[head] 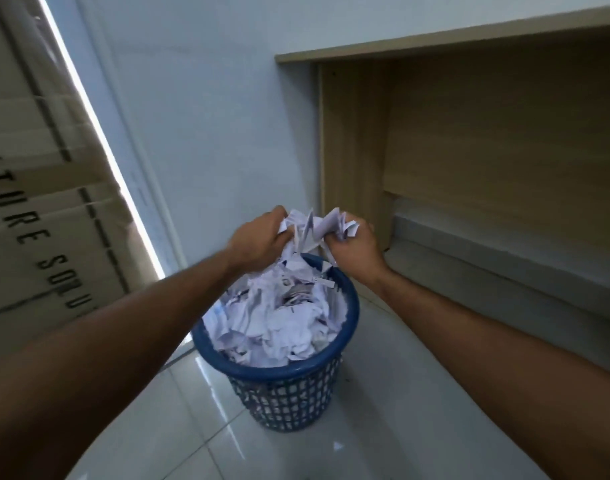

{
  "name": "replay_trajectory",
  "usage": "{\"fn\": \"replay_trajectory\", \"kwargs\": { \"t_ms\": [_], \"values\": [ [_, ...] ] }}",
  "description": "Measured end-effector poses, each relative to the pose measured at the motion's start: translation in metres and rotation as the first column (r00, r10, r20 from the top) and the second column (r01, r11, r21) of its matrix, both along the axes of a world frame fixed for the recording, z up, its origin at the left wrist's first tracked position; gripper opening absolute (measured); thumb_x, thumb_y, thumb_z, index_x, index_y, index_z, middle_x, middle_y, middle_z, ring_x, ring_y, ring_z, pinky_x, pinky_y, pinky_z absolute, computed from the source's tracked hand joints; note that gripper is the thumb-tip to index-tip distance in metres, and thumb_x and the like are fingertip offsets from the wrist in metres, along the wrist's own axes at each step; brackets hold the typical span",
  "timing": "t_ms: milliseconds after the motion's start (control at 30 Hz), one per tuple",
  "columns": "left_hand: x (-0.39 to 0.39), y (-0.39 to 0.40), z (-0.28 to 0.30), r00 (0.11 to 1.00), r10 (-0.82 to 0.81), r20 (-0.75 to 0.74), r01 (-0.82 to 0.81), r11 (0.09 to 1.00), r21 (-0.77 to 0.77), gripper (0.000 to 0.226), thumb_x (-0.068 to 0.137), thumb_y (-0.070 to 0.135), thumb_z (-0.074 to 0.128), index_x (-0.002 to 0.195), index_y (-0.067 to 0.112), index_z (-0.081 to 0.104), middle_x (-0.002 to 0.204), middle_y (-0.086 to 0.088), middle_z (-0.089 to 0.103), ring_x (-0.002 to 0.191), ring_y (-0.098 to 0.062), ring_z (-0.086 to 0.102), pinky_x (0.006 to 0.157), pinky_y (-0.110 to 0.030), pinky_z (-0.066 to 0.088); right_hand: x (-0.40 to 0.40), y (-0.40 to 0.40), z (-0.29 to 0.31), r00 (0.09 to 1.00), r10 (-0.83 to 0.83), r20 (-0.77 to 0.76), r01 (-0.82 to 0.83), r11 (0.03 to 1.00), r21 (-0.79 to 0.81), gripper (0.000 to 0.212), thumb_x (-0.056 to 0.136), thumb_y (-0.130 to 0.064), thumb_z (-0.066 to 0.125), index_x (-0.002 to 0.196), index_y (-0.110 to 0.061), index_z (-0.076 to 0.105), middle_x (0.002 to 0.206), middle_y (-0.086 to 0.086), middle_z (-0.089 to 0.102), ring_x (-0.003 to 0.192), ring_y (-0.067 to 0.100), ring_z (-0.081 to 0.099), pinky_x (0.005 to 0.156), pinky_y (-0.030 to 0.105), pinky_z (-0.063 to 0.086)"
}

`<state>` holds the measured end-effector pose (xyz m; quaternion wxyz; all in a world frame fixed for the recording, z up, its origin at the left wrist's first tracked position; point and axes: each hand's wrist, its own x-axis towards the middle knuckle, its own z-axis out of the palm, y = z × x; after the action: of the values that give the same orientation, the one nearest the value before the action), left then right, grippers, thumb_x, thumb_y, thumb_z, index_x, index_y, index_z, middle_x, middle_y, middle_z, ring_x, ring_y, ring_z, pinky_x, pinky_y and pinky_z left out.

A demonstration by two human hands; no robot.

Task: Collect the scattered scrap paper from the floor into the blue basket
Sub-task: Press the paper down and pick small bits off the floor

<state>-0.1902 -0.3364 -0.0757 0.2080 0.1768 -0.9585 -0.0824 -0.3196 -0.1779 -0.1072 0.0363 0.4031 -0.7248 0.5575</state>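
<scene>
L hand + R hand grip scrap paper | over blue basket

Crumpled white scrap paper bunch sits between the fingers of left hand and right hand, both gripping it. Directly below the fingers: round blue plastic lattice basket on glossy pale tiled floor, with a heap of torn white paper in it up to the rim. Right of and behind the fingers: light wooden desk, against plain pale wall. Left of the fingers: stacked beige cardboard boxes.
</scene>
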Motion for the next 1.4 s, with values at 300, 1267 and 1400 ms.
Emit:
{"fn": "replay_trajectory", "kwargs": {
  "t_ms": [300,1267,1400],
  "values": [
    [0.04,-0.033,-0.14,0.817,0.129,0.562,-0.169,0.985,0.02,0.066,0.102,0.062,0.012,0.158,0.025,0.013,0.168,-0.004,0.007,0.155,-0.027,-0.001,0.12,-0.06,-0.01,0.05,-0.058,-0.091,0.948,0.221,-0.229,0.074,0.546,0.835,0.067,0.091,-0.062,0.035,0.14,-0.017,0.041,0.143,0.014,0.04,0.134,0.035,0.036,0.109,0.055,0.028],
    [0.048,-0.03,-0.105,0.826,0.18,0.535,-0.242,0.969,0.049,0.077,0.093,0.079,0.013,0.158,0.039,0.009,0.168,-0.01,0.011,0.153,-0.041,0.006,0.121,-0.062,0.0,0.044,-0.022,-0.07,0.937,0.309,-0.163,-0.085,0.654,0.751,0.061,0.101,-0.053,0.028,0.154,-0.022,0.023,0.161,0.007,0.025,0.147,0.035,0.02,0.117,0.059,0.018],
    [0.041,-0.026,-0.114,0.837,-0.032,0.547,-0.191,0.919,0.345,0.07,0.096,0.075,0.022,0.156,0.038,0.023,0.163,0.0,0.029,0.146,-0.027,0.032,0.119,-0.045,0.018,0.039,-0.033,-0.079,0.937,0.348,-0.025,-0.171,0.522,0.835,0.059,0.104,-0.047,0.027,0.157,-0.023,0.016,0.163,0.008,0.018,0.147,0.034,0.022,0.117,0.055,0.024]
  ]
}}
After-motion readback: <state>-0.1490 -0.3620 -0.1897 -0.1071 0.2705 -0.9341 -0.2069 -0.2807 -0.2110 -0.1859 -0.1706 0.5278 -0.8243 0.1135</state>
